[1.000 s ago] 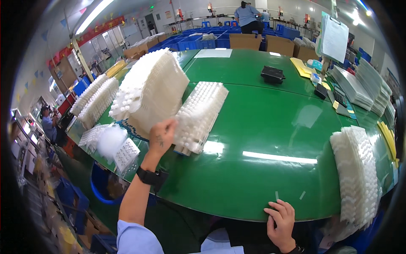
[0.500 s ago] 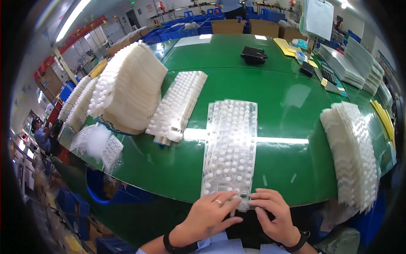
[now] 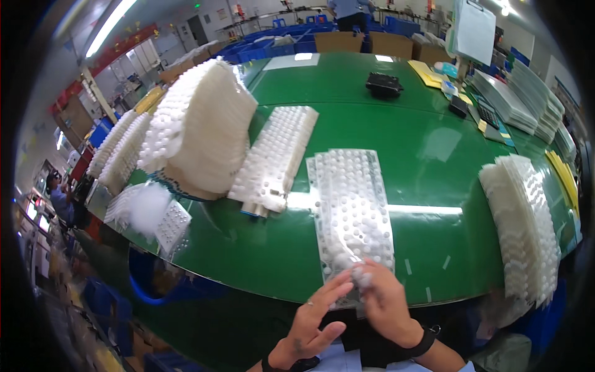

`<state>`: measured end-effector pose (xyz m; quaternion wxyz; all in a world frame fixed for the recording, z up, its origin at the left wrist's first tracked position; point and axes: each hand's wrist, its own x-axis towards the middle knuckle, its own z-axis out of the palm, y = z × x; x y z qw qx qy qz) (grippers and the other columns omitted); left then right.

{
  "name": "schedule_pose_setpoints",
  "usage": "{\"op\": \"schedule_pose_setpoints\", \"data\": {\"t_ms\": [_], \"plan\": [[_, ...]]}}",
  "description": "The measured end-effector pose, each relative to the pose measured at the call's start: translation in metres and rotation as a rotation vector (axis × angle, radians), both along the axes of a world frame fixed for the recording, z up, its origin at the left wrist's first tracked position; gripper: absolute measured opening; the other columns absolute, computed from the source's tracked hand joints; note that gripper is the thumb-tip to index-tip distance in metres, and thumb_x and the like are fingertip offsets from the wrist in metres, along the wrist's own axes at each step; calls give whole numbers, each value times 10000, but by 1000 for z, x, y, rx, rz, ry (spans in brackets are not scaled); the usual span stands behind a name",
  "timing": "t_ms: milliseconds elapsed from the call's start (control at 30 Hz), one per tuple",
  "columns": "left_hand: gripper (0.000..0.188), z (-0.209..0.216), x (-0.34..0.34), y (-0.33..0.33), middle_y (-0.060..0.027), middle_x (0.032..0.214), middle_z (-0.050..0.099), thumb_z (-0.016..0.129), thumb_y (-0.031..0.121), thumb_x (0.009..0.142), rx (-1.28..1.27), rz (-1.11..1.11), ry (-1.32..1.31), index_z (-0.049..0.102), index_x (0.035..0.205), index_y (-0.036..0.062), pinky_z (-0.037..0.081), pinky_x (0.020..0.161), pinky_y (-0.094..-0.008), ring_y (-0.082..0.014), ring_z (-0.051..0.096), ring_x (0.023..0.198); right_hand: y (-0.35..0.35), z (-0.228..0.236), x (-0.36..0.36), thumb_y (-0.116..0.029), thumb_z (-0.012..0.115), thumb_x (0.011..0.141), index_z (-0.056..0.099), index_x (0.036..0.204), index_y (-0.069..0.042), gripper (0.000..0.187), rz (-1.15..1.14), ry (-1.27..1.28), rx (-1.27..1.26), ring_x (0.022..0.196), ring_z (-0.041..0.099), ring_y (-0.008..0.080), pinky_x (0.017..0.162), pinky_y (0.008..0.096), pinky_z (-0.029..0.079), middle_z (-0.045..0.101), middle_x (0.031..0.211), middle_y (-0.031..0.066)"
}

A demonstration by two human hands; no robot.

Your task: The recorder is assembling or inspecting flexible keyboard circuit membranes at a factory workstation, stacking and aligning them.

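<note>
In front of me lie overlapping translucent sheets (image 3: 350, 186) covered with rows of round white pads. My right hand (image 3: 387, 304) is closed at the near end of the top sheet, its fingertips pinching a bunched, dotted white piece (image 3: 361, 277) that looks like the sheet's raised end. Blur hides its exact outline. My left hand (image 3: 313, 325) is beside it, thumb spread away and fingers stretched toward the same spot. Its fingertips come close to the bunched piece; whether they touch it I cannot tell.
Tall stacks of dotted sheets stand left (image 3: 198, 124) and right (image 3: 520, 229), with a lower stack (image 3: 276, 158) nearer the middle. A fluffy white wad (image 3: 149, 208) sits at the left edge. Farther back are a black object (image 3: 383, 85), a calculator (image 3: 488, 113) and a clipboard (image 3: 474, 30).
My right hand has moved up and left over the sheet and closed on its near end, which is now bunched and raised. My left hand has turned and drawn slightly back, fingers spread.
</note>
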<state>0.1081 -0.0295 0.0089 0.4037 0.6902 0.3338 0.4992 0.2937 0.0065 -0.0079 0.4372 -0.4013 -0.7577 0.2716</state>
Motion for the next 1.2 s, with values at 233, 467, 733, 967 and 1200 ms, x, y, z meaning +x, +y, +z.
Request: {"op": "schedule_pose_setpoints", "data": {"t_ms": [233, 467, 733, 967, 1200], "plan": [[574, -16, 1, 15, -104, 1479, 449, 641, 314, 903, 129, 128, 838, 477, 1410, 100, 281, 1119, -506, -349, 403, 1369, 12, 61, 43, -22, 449, 984, 596, 1178, 68, 260, -378, 385, 103, 1119, 621, 293, 969, 388, 484, 639, 1204, 206], [384, -13, -20, 16, -65, 1379, 565, 659, 240, 882, 12, 199, 798, 615, 1242, 113, 287, 1117, -476, -294, 463, 1332, -5, 19, 49, -22, 700, 730, 648, 1196, -77, 472, -18, -402, -57, 1117, 585, 323, 911, 426, 462, 644, 1205, 95], [173, -9, -34, 24, -73, 1277, 638, 667, 186, 869, -7, 227, 747, 652, 1006, 82, 294, 1111, -462, -296, 511, 1293, -7, 5, 47, -176, 716, 835, 626, 1233, -82, 418, 53, -335, -64, 1200, 513, 290, 1004, 412, 384, 594, 1291, 75], [313, 4, -3, 16, -137, 1306, 607, 742, 164, 779, 118, 288, 684, 668, 1071, 80, 354, 1063, -491, -382, 498, 1278, 10, 5, 76, -201, 441, 1044, 618, 1176, 53, 337, -331, 817, -199, 1072, 631, 250, 999, 389, 468, 659, 1167, 166], [531, -9, 44, 7, -85, 1494, 440, 709, 303, 833, 103, -41, 924, 580, 1328, 163, 269, 1118, -506, -337, 379, 1387, -10, 46, 138, -76, 511, 963, 665, 1098, 31, 231, -475, -60, 334, 1109, 638, 344, 954, 434, 488, 688, 1096, 193]]}}
